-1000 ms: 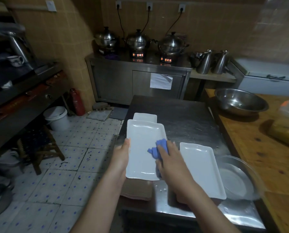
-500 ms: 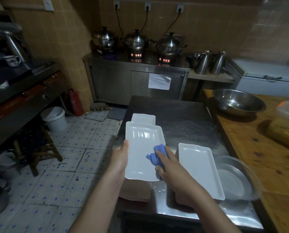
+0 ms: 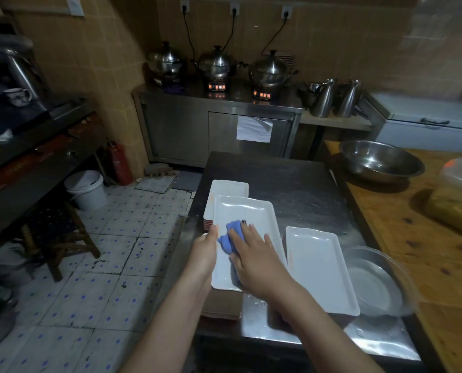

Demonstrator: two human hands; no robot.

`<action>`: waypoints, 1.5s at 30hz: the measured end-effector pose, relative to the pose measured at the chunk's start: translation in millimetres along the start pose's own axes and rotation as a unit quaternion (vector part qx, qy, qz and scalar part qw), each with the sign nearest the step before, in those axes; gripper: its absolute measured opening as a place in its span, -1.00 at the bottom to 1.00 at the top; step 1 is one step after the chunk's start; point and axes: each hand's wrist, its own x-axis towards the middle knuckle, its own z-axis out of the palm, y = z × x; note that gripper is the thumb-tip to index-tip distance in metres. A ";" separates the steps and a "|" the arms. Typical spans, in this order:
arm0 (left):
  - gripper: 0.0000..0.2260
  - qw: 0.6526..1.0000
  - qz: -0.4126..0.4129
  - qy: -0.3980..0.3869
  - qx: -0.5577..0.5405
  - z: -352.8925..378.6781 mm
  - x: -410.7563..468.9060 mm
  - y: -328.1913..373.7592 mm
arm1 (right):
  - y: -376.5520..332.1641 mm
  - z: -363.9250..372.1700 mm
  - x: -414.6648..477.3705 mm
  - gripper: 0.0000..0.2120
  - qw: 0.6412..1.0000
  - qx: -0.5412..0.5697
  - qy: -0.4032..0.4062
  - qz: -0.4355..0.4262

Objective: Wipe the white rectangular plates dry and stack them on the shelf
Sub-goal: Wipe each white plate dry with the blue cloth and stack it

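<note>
While the left hand is gripping the held plate by its left edge (thumb on the rim, other fingers hidden), the right hand is pressing the blue cloth onto the plate's surface, fingers stretched out flat. Plate is sitting centre frame over the steel table. The plate stack is lying just behind it, and the second plate is lying just right, lower centre.
</note>
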 end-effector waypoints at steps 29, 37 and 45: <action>-0.72 0.996 -0.023 -0.008 0.085 -45.3 38.9 -36.7 | 42.3 26.3 25.9 -0.60 0.898 0.356 0.133 0.223; -0.81 0.982 -0.055 -0.013 0.180 -67.3 84.9 -75.4 | 31.9 49.1 31.5 -0.60 0.823 0.474 0.127 0.285; -0.77 0.931 0.049 0.021 0.361 -67.6 100.0 -91.9 | 13.5 64.9 49.0 -0.68 0.762 0.533 0.143 0.340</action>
